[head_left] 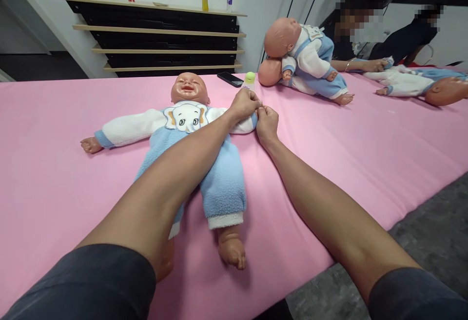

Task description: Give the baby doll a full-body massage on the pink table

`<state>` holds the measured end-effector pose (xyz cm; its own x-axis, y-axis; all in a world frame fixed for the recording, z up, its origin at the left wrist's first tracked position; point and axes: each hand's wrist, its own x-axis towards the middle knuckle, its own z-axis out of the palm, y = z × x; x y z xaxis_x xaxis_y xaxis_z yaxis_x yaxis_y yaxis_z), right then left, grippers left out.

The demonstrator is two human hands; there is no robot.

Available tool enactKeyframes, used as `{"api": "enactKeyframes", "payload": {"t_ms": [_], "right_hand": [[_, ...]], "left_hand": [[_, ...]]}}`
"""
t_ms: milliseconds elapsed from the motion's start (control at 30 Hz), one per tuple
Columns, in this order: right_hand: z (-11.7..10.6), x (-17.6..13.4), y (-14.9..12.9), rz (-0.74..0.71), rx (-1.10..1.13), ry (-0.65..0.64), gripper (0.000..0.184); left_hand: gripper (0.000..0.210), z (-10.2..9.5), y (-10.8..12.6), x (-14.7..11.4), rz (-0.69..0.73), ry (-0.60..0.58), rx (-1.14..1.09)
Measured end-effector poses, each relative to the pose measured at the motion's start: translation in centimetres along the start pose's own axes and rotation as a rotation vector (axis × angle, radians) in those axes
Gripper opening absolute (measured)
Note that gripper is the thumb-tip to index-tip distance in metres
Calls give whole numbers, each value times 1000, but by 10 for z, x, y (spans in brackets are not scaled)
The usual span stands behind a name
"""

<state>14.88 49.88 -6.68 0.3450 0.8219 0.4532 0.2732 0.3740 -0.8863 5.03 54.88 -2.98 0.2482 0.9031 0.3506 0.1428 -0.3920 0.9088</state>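
A baby doll (pixel 223 164) in a white and blue outfit with an elephant bib lies on its back, arms spread. My left hand (pixel 244 104) reaches across its body to the end of the doll's arm on the right, fingers closed in a pinch. Just beside it, my right hand (pixel 267 124) is closed at the same spot, next to the blue cuff (pixel 254 121). Between them my fingers grip the doll's small hand, which they mostly hide. Behind my left hand stands a bottle with a green cap (pixel 250 78).
A black phone (pixel 230 79) lies near the far edge of the pink-covered table (pixel 47 188). Two dolls (pixel 307 56) are stacked at the back right, and another doll (pixel 424 83) lies beyond, near another person's hand (pixel 375 65). Shelves (pixel 161 32) stand against the wall.
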Motion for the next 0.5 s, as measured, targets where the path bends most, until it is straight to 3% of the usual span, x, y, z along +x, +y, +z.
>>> {"api": "enactKeyframes", "payload": {"t_ms": [200,367,500], "right_hand": [[-2,3,7,73,0,56,44],[2,1,2,27,24,39,43],[2,-1,-5,27,32,-18,35]], "left_hand": [[7,1,4,-2,-44,-178,-84],[4,0,0,-2,-6,-18,58],[11,1,4,-3,-21,47,24]]}}
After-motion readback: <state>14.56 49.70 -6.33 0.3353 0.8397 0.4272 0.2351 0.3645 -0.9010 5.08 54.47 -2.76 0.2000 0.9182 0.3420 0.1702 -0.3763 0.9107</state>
